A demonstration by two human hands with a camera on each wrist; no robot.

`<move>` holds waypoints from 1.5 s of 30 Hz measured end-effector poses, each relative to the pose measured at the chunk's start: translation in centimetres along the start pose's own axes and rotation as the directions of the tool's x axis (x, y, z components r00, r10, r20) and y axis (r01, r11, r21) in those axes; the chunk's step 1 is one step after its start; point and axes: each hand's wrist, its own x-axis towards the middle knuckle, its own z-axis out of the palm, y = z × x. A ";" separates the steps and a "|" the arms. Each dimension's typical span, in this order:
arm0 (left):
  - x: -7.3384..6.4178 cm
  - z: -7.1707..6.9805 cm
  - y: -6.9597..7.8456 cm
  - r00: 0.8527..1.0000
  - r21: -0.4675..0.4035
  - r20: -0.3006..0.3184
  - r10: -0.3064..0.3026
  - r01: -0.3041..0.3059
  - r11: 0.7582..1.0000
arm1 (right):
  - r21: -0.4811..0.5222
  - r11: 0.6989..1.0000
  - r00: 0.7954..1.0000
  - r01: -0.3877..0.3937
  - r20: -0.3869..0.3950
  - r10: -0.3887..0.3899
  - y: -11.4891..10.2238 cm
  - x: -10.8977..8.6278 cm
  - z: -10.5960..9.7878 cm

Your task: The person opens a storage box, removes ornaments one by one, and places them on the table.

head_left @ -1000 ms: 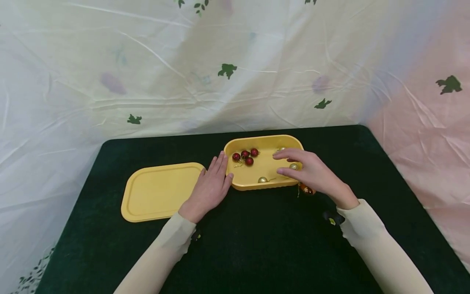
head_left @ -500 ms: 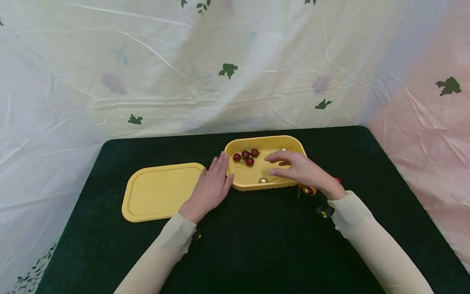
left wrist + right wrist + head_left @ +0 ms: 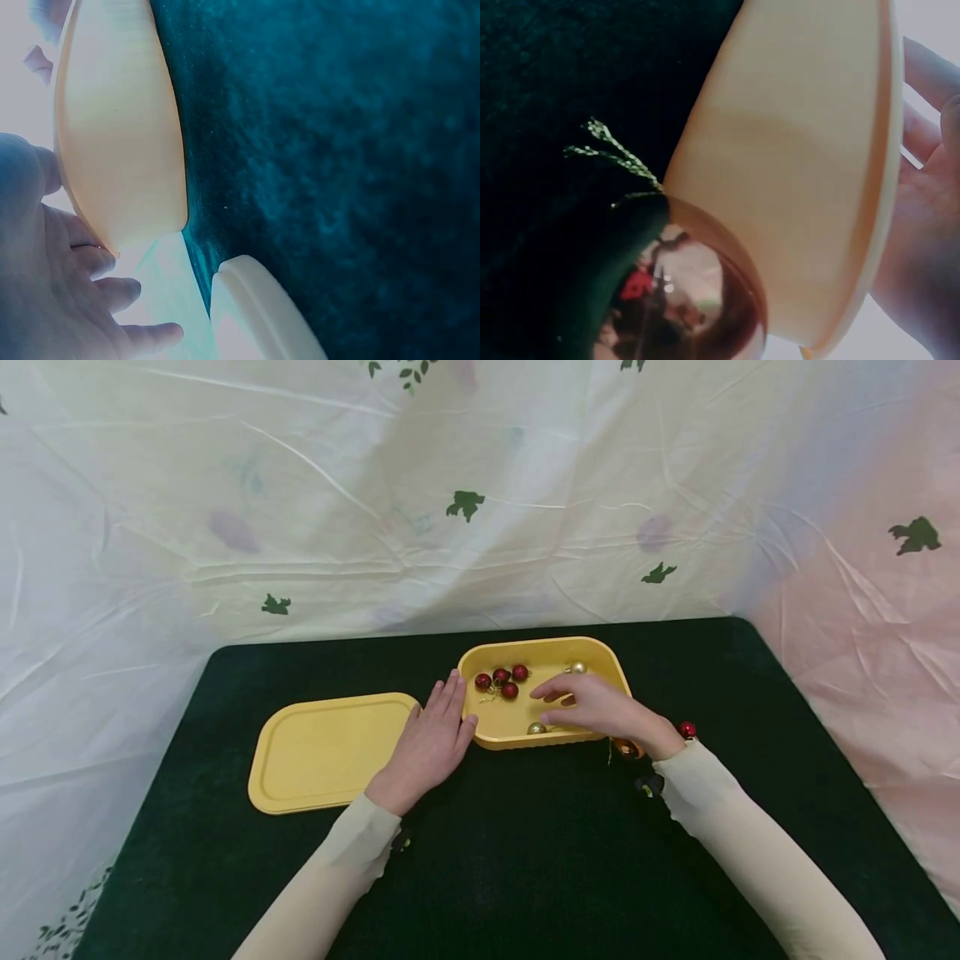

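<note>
My left hand (image 3: pixel 427 739) lies with straight fingers against the left end of a yellow plastic box (image 3: pixel 542 645); its wrist view shows the fingertips at the box's rim. My right hand (image 3: pixel 592 703) hovers over the box's right half, thumb and forefinger apart and bent. Just below its thumb tip lies a gold bauble (image 3: pixel 536 727) by the front wall. A second gold bauble (image 3: pixel 577 667) sits at the back wall, behind the hand. Several dark red baubles (image 3: pixel 509 691) cluster in the left part of the box. The right hand covers part of the box floor.
A yellow lid (image 3: pixel 322 756) lies flat on the dark green cloth, under the left hand's edge. Outside the box, a shiny copper bauble (image 3: pixel 682 292) with a gold cord rests at its front right corner. A red bauble (image 3: pixel 687 729) lies beyond the right wrist.
My right hand has moved left and slightly lower across the box, nearer the front gold bauble. The red bauble beside the right wrist has come into view. My left hand has stayed put.
</note>
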 end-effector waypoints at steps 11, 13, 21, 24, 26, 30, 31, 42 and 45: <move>0.0 -0.2 0.0 1.000 0.007 0.009 -0.002 0.002 1.000 | 0.001 0.998 0.992 -0.058 0.111 0.058 0.6 1.4 0.3; 0.1 -0.2 0.0 1.000 0.006 0.008 -0.003 0.003 1.000 | 0.006 0.997 0.988 -0.072 0.134 0.071 0.5 1.6 0.4; 0.1 -0.2 0.1 1.000 -0.010 0.012 -0.009 0.009 1.000 | -0.007 0.996 0.977 -0.085 0.194 0.085 0.3 2.0 0.5; 0.1 -0.2 0.1 1.000 -0.010 0.011 -0.009 0.009 1.000 | -0.006 0.996 0.973 -0.088 0.215 0.087 0.4 2.1 0.6; 0.0 -0.2 0.1 1.000 -0.010 0.011 -0.010 0.010 1.000 | -0.008 0.996 0.970 -0.090 0.225 0.090 0.4 2.2 0.6; 0.1 -0.2 0.0 1.000 -0.016 0.013 -0.010 0.010 1.000 | -0.024 0.995 0.967 -0.099 0.233 0.102 0.3 2.3 0.5; 0.1 -0.3 0.1 1.000 -0.019 0.014 -0.010 0.010 1.000 | -0.025 0.994 0.966 -0.102 0.235 0.106 0.3 2.3 0.5; 0.1 -0.3 0.1 1.000 -0.030 0.023 -0.013 0.013 0.999 | -0.004 0.996 0.973 -0.092 0.211 0.091 0.4 2.1 0.4; 0.1 -0.3 0.1 1.000 -0.033 0.022 -0.013 0.013 0.999 | 0.016 0.997 0.982 -0.073 0.176 0.069 0.4 1.8 0.3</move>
